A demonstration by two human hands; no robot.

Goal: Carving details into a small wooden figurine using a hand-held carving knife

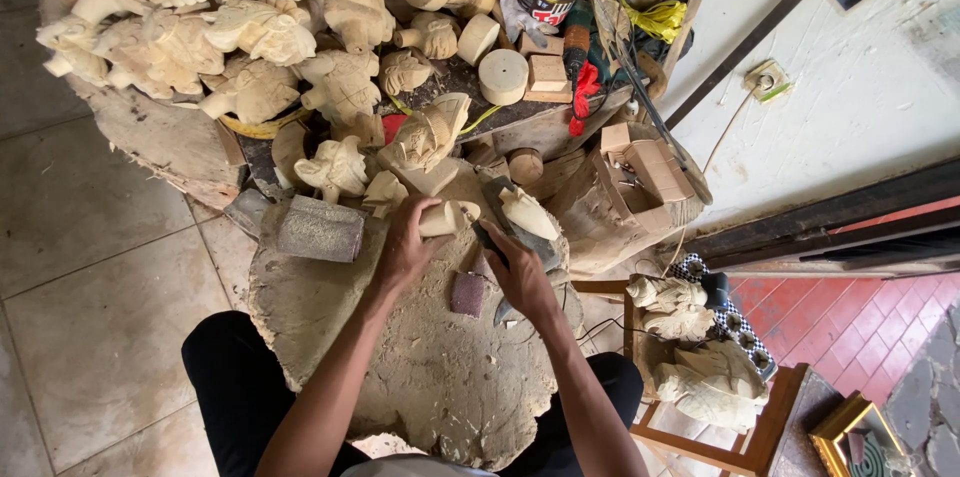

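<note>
Fingers of the left hand wrap a pale wood blank near the stump's far edge; right hand pinches a dark tool against it. Blank is rough; carved figures lie beyond.

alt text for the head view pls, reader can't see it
Seen from above, a seated person's left hand holds a small pale wood piece on a stump block while the right hand works a dark tool against it. Unfinished pale carvings are piled beyond; more sit on a stool at right.
</note>
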